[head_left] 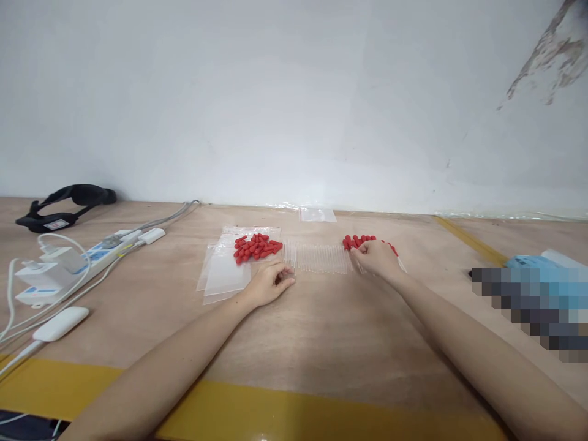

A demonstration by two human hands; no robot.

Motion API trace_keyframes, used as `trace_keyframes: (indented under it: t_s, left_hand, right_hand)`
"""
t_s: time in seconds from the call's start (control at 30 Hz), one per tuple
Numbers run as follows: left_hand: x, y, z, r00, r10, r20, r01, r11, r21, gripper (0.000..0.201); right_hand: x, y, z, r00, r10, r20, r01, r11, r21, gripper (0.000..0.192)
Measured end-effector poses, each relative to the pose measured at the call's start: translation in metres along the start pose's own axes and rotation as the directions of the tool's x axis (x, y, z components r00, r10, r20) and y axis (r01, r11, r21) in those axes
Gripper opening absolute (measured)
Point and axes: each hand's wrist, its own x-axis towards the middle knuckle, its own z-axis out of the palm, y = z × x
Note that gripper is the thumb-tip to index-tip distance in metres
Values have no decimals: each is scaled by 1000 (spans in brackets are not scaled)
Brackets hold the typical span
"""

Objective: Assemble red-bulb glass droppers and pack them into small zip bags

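Head view: the left hand (267,284) is loosely curled, nothing gripped; what is pinched by the right hand (377,258), beside red bulbs (367,239), cannot be told; clear tubes (319,259) are best kept aligned.

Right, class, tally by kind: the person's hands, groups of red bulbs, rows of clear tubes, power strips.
Hands: 2 (left hand, right hand)
Groups of red bulbs: 2 (left group, right group)
Row of thin clear tubes: 1
Power strip: 1
Total: 6

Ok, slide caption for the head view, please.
Between left hand and right hand: a row of clear tubes, red bulbs on either side.
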Motion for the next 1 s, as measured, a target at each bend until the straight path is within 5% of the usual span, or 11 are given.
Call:
trace_keyframes:
  t_s: [0.37, 0.53, 1.0]
  left_hand:
    - [0, -1, 1, 1000, 14, 13, -14, 1000, -20, 12]
    - [0, -2, 2, 1000, 18, 12, -18, 1000, -15, 13]
    - [0, 1, 2, 1000, 13, 14, -13, 1000, 11, 13]
  right_hand:
    - [19, -3, 27, 995, 70, -72, -89, 945, -314, 34]
    - [11, -8, 29, 999, -19, -36, 8, 956, -293, 36]
    - [13, -22, 30, 992, 111, 65, -93, 967, -239, 34]
